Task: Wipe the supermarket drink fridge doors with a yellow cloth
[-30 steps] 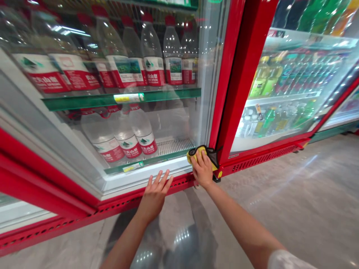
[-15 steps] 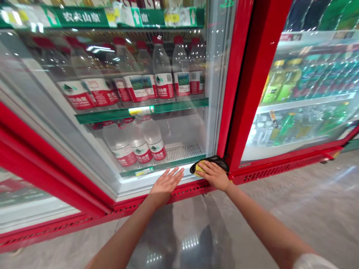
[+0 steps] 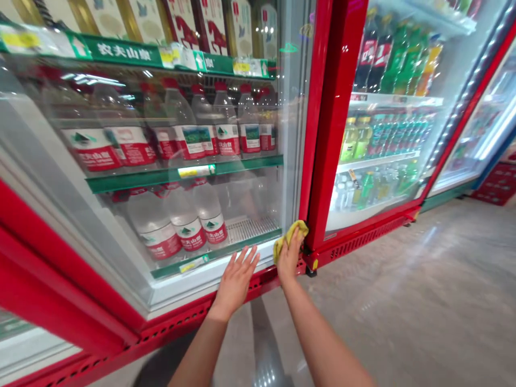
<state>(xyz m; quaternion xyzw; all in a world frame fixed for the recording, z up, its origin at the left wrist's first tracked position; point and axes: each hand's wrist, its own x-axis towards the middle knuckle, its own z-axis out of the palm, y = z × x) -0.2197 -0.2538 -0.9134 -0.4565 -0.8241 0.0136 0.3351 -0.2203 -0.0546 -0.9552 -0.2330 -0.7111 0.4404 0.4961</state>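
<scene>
My right hand (image 3: pixel 288 261) presses a yellow cloth (image 3: pixel 278 250) against the lower right corner of the drinks fridge's glass door (image 3: pixel 258 209), where the glass meets the red frame (image 3: pixel 308 177). Its fingers lie over the cloth, which bunches out above and to the left of them. My left hand (image 3: pixel 236 279) rests flat at the bottom edge of the door, fingers stretched out and holding nothing. Behind the glass, large water bottles (image 3: pixel 189 231) with red and white labels stand on the bottom shelf.
More water bottles (image 3: pixel 228 134) fill the shelf above, under a green label strip (image 3: pixel 121 49). To the right stands another red fridge (image 3: pixel 326 161) with soft drinks. A vented red base (image 3: pixel 374 231) runs above the shiny grey floor (image 3: pixel 403 312).
My right hand has turned more upright, with the cloth now raised up the corner and showing more yellow. The view has swung right. My left hand stays flat at the door's bottom edge.
</scene>
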